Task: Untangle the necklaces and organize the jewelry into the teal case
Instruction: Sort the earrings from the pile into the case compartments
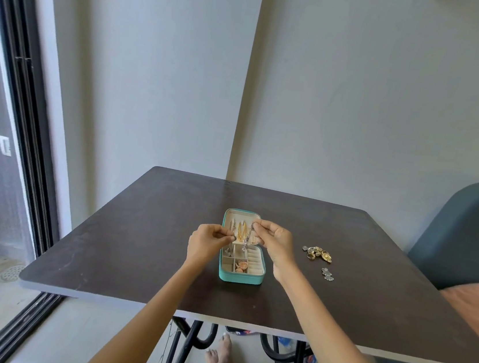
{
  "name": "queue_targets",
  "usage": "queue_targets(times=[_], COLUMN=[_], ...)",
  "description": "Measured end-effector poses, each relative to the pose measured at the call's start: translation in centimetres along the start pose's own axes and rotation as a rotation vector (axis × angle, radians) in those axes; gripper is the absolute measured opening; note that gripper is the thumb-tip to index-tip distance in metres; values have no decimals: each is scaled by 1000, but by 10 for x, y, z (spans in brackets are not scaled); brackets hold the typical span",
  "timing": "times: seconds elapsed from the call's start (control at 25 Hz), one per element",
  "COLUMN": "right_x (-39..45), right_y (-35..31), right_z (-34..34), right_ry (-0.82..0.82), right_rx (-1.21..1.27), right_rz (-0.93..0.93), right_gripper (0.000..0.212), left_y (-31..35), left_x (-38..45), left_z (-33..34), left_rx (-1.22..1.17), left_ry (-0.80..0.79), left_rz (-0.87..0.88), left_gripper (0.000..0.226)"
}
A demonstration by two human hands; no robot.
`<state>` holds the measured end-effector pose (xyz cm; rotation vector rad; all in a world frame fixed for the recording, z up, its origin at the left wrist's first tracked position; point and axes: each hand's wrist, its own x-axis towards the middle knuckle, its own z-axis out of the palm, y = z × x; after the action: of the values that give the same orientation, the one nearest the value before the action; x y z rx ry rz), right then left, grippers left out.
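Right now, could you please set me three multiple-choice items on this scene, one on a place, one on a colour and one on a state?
1. Where does the loose jewelry pile lie?
A. On the table, right of the case
B. Inside the case lid
C. On the floor

2. What colour is the case outside?
A. Red
B. Teal
C. Black

3. How is the case?
A. Zipped shut
B. Open, lid back
C. Upside down

Answers:
1 A: the pile sits on the table, apart from the case, beyond the right hand.
2 B: its outer wall is teal.
3 B: the compartments show, and the left hand and the right hand pinch a chain over them.
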<state>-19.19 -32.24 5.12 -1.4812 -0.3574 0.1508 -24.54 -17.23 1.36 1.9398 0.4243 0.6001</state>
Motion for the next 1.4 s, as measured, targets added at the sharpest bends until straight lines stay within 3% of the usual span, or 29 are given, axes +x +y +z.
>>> queue_targets(times=[0.24,0.56,0.84,1.16,1.4], right_x=[5,21,29,25,26], right_y=[5,18,23,29,30], right_z=[6,25,33,0,-103], right_ry=[-49,-170,-246,-77,193], right_rx=[-104,-788,-1034,-963,-905], right_rz=[-10,-92,-136,-197,-163], right_gripper=[19,14,17,17,17], left_y=[-12,-17,-16,0,52], left_x=[-1,-1,0,-5,-11], left_z=[7,9,5,14,83], left_rx=[201,368,404,553,451], left_ry=[-11,-14,3,42,-82], left_rz=[7,-20,37,168,407], left_gripper=[16,22,17,24,22])
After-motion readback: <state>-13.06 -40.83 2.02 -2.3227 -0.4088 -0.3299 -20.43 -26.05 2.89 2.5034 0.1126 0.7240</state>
